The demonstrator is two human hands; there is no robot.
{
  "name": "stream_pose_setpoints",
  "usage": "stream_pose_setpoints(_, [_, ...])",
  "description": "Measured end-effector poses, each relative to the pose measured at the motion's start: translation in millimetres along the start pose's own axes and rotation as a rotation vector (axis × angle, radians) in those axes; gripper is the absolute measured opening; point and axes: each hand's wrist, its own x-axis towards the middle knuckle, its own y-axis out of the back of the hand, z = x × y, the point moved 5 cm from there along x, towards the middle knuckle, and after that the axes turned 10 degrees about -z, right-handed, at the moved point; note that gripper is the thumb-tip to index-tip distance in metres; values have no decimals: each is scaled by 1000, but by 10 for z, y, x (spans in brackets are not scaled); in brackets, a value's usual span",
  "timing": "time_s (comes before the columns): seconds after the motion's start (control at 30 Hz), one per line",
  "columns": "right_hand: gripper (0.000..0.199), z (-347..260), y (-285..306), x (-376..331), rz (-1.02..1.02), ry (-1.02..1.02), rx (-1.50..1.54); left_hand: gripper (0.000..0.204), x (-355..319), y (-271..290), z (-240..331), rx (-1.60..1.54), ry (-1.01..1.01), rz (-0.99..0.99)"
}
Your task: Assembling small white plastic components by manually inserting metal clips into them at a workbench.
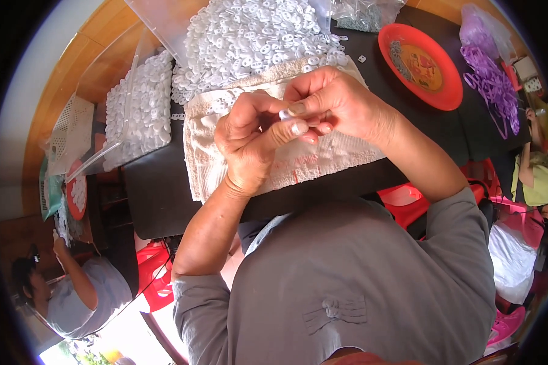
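My left hand and my right hand meet above a beige towel on the black table. Between their thumbs and fingertips is a small white plastic piece, mostly covered by the fingers. Both hands are closed in a pinch on it. Just beyond them, a big heap of small white plastic pieces with holes spills from a clear bin onto the towel's far edge. Some of these pieces also lie on the towel by my left hand.
Left of the towel stands a clear container of white pieces. A red oval plate with small metal parts, a bag of metal parts and purple ribbon lie to the right. Another person sits at far left; someone else is at far right.
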Motion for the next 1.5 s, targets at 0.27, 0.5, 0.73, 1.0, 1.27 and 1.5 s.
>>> stream_pose_setpoints(0.27, [20, -112, 28, 8, 98, 23, -193, 22, 38, 21, -97, -43, 65, 104])
stream_pose_setpoints(0.5, [20, -287, 168, -25, 301, 106, -558, 18, 41, 215, 193, 55, 125, 420])
stream_pose_setpoints(0.73, [20, -512, 262, -248, 452, 229, -634, 8, 225, 1171, 1494, 574, -198, 753])
stream_pose_setpoints(1.0, [19, -498, 185, -226, 441, 275, -653, 11, 294, 879, 965, 1169, 78, 384])
stream_pose_setpoints(1.27, [17, -403, 231, -143, 424, 290, -666, 10, 199, -8, -316, 934, 155, -346])
stream_pose_setpoints(1.5, [13, -367, 267, -123, 434, 271, -738, 10, 199, -34, -424, 1130, 93, -383])
